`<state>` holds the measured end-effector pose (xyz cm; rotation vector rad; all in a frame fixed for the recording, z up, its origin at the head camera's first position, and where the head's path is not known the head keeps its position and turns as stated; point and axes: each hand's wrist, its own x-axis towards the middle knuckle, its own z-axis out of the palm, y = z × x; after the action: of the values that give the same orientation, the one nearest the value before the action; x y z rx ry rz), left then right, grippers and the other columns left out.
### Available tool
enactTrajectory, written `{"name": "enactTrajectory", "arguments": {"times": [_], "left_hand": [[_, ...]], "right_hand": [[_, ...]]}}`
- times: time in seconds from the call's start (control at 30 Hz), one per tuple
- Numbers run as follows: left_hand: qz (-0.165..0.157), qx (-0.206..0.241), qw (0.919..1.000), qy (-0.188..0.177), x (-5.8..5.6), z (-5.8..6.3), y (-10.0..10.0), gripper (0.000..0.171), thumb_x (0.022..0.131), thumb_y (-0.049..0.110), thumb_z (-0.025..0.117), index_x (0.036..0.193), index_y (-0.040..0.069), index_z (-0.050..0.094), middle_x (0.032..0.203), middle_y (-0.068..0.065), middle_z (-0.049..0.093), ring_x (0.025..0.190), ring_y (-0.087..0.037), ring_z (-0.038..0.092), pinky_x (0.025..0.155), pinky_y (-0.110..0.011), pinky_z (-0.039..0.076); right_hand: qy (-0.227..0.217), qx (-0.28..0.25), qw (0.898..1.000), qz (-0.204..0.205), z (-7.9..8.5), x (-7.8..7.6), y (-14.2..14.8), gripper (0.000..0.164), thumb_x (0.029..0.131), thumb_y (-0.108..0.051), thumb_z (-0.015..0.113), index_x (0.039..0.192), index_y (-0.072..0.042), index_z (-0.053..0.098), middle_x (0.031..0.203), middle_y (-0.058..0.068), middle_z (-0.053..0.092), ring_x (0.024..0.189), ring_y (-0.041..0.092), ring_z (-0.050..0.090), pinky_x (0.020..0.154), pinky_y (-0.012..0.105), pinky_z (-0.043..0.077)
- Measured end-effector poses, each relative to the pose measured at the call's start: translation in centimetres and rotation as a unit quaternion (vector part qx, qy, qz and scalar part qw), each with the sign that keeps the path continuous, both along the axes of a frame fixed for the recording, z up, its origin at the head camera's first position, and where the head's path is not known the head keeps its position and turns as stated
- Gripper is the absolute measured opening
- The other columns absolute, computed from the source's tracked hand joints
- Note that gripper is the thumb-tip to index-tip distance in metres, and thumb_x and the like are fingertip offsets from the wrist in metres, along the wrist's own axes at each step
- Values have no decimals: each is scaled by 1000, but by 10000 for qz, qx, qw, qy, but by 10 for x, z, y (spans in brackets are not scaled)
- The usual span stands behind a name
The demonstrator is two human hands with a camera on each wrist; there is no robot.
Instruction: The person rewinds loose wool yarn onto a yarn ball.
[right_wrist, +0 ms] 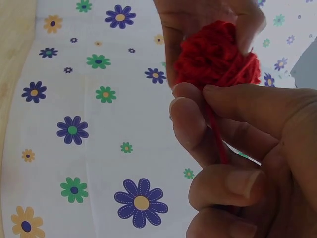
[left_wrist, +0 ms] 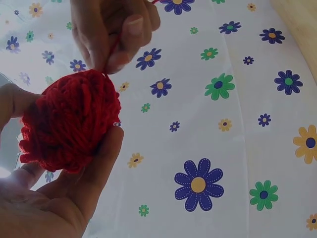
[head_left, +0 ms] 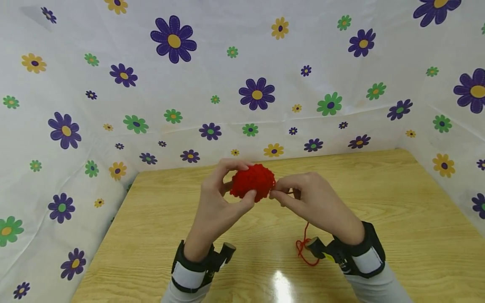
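A red ball of yarn (head_left: 253,182) is held up over the table by my left hand (head_left: 221,206), its thumb on the near side and its fingers curled round the far side. At the ball's right edge my right hand (head_left: 312,200) pinches the yarn strand (right_wrist: 214,131) between thumb and forefinger. In the right wrist view the strand runs from the pinch down through the palm under the curled fingers. Its loose tail (head_left: 306,252) hangs below the right hand in a few loops near the wrist. The left wrist view shows the ball (left_wrist: 72,119) wound in many crossing layers.
Beneath the hands lies a wood-grain table (head_left: 159,244). A white sheet with purple, green and yellow flowers (head_left: 212,84) stands behind it and along both sides. Each wrist wears a black strap with a small camera, such as the left strap (head_left: 193,269).
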<state>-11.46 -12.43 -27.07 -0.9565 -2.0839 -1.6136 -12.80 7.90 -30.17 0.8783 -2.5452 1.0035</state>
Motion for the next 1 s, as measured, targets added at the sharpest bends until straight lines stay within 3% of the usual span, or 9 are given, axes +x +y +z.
{"name": "enactTrajectory", "arguments": {"times": [0.47,0.77,1.0], "left_hand": [[710,-952,9922,384,-4,-5,2,39,70,-3,67,105,3,52,104,-6,55,94,-14,52,69,-27,51],[1121,-1790,9729,938,-27,-33,-3,46,69,14,71,111,13,53,108,5,53,98,-8,45,72,-22,48],[1074,-2139,9647,1095,-29,-36,-1,43,69,14,71,108,14,54,106,6,52,99,-9,41,74,-21,45]], "right_hand": [[-131,-24,9999,89,5,8,0,4,83,-31,60,82,-29,63,63,-19,50,46,5,40,40,22,33],[-122,-265,9992,290,10,13,-1,8,85,-34,57,80,-29,62,61,-18,49,44,4,36,39,22,29],[-179,-613,9964,549,14,17,-1,10,85,-34,56,83,-27,63,65,-16,51,44,6,35,38,22,27]]}}
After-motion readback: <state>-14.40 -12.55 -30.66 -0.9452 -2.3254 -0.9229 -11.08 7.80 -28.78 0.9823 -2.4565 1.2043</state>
